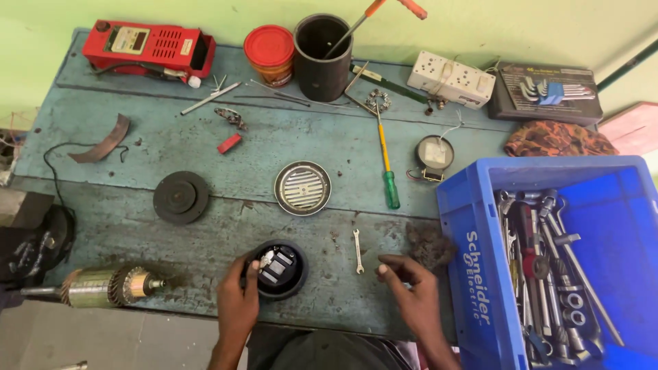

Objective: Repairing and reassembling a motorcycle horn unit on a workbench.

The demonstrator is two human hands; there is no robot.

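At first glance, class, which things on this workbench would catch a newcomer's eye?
The bright blue crate full of spanners at the right edge stands out first. Next, the red meter box at the far left corner. Near the front, the left hand steadies a round black housing.

The blue crate [473, 274] runs off the right and bottom edges, its spanners partly cut away; the armature [110, 286] loses its shaft end at the left edge; both forearms leave the frame below; the right hand [415, 291] hides whatever its fingertips pinch.
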